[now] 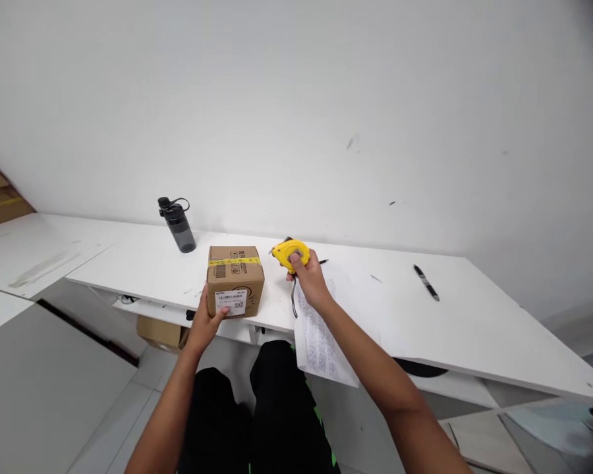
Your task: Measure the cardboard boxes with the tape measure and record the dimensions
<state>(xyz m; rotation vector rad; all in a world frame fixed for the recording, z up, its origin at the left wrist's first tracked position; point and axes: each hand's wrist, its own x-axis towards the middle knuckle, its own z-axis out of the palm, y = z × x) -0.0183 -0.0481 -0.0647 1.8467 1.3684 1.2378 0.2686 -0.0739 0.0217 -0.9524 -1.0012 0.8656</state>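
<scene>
A small brown cardboard box (236,282) with yellow tape across its top and a white label on its front stands at the desk's front edge. My left hand (208,317) grips its lower left side, thumb resting on the label. To the right of the box, my right hand (310,280) holds a yellow tape measure (290,254) above the desk, with a dark wrist strap hanging down. The tape measure's small end hook shows at its left, facing the box. Below the right hand lies a sheet of paper (319,342) covered in writing, overhanging the front edge.
A dark water bottle (179,227) stands behind the box to the left. A black marker (426,283) lies on the white desk (375,303) at right, and a pen (323,262) lies partly hidden behind the right hand. Another carton (161,334) sits beneath the desk.
</scene>
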